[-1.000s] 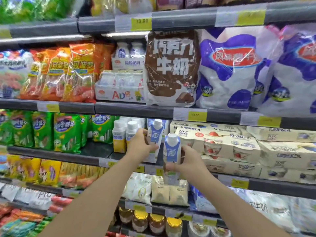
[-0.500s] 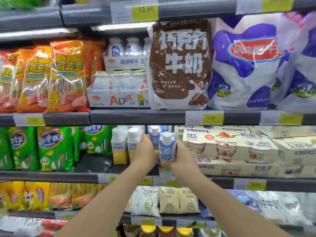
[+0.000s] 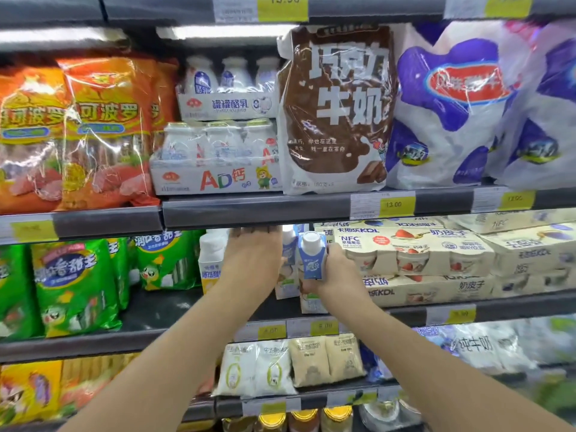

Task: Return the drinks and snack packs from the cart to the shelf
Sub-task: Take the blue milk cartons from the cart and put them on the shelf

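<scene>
Right hand (image 3: 335, 272) gripping a blue carton (image 3: 311, 260) on the middle shelf (image 3: 405, 310), beside cream multipacks (image 3: 414, 254). Left hand (image 3: 254, 260) reaching in beside a second carton (image 3: 288, 244); grip hidden, cannot tell.

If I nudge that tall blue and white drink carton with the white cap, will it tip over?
Probably, yes: the blue and white drink carton looks tall and narrow, so top-heavy. Its flat sides suggest stiff card, unlikely to roll. The right hand steadies it low.
</scene>
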Motion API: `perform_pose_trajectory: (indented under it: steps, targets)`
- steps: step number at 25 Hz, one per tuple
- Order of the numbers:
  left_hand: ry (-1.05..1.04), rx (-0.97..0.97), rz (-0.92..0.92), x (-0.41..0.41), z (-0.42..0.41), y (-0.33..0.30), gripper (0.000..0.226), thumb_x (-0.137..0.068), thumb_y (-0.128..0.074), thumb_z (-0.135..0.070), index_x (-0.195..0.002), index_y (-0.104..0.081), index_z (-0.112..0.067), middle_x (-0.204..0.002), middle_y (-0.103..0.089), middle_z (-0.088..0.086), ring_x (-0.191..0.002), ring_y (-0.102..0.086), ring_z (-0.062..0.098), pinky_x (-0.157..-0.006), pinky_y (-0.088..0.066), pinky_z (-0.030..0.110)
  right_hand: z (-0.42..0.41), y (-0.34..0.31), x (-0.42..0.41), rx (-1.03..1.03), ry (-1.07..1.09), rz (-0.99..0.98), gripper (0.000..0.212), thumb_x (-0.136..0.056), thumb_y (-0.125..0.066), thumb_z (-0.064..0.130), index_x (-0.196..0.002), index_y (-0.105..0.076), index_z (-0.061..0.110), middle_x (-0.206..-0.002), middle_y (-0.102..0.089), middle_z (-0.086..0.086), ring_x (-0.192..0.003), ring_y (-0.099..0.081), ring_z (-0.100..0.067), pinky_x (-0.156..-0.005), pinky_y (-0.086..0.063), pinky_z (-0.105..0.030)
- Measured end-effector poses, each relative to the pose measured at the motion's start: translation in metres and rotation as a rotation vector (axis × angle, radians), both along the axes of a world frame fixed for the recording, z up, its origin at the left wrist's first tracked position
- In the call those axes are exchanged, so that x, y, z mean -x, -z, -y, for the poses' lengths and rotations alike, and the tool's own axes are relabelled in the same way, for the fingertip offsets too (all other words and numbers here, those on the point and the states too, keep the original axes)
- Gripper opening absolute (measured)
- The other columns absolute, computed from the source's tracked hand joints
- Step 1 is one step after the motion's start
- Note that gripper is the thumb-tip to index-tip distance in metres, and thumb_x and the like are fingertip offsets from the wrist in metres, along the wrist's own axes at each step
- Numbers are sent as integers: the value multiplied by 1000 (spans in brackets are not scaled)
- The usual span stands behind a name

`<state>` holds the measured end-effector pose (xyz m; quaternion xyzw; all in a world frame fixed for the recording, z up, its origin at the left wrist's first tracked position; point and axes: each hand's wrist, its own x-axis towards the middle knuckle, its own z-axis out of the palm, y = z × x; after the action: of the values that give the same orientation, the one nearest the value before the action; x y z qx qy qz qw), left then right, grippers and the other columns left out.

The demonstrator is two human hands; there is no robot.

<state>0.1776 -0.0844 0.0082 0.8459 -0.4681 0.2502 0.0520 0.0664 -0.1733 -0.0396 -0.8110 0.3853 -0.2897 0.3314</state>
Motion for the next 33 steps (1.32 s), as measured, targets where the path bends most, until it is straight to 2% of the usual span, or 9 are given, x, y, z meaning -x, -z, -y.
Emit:
perform_pose_trajectory:
  steps: [4,9,14,19,24,27,29,31,33]
  targets:
    - [10,-208,-333,-18,20,-18,50,-91,-60,-44,-131,-46,-16,-126,-59,5,-119,-54,26,-97,-44,35,-2,-5,0,68,23,-89,54,-73,-83,16,-106,-40,18,-101,-59,-3,-96,-62,-25,-79,-54,-40]
    - [28,-193,-604,-19,26,-23,27,-97,-55,-24,-120,-51,-11,-115,-56,12,-107,-55,26,-87,-44,33,1,-12,0,144,46,-132,60,-72,-80,43,-114,-47,14,-104,-61,-3,-98,-60,-23,-75,-50,-33]
    - [-62,-239,-404,-36,44,-21,15,-96,-58,-27,-89,-53,-15,-71,-45,-1,-78,-52,21,-69,-44,31,7,-15,-21,97,85,-117,54,-76,-79,30,-113,-46,10,-105,-61,-6,-96,-59,-24,-71,-46,-31]
    - [-87,-250,-321,-45,53,-14,38,-95,-60,-24,-65,-38,-18,-65,-39,-3,-56,-40,14,-51,-35,27,13,-7,-42,101,151,-38,55,-80,-75,31,-117,-43,7,-107,-65,-11,-102,-64,-30,-83,-56,-45]
    - [-67,-268,-362,-51,56,-13,37,-95,-61,-23,-66,-39,-17,-65,-40,-2,-55,-39,13,-56,-38,28,19,-3,-44,132,140,-204,59,-82,-75,38,-120,-46,3,-104,-65,-10,-101,-65,-29,-74,-51,-34]
    - [-74,-281,-416,-51,58,-15,29,-96,-59,-24,-72,-45,-16,-67,-42,-1,-75,-51,20,-68,-42,31,20,2,-48,124,155,-224,43,-87,-71,36,-107,-45,7,-96,-63,-8,-92,-64,-27,-67,-46,-32]
    - [-81,-292,-459,-51,58,-16,24,-97,-56,-25,-77,-48,-15,-70,-43,0,-83,-51,21,-72,-42,32,19,5,-56,88,176,-185,48,-88,-70,32,-117,-45,2,-106,-67,-12,-98,-66,-30,-69,-48,-34]
    - [-81,-300,-496,-49,56,-18,15,-99,-54,-27,-94,-56,-13,-79,-49,2,-87,-50,21,-76,-42,32,20,4,-62,60,201,-167,59,-88,-70,30,-130,-41,-1,-113,-67,-14,-104,-66,-31,-70,-48,-35]
    - [-86,-315,-518,-48,54,-20,27,-100,-53,-29,-117,-58,-9,-97,-53,7,-91,-50,21,-79,-41,33,22,1,-63,62,196,-208,61,-88,-70,32,-130,-40,-1,-110,-65,-13,-99,-65,-29,-65,-47,-32]
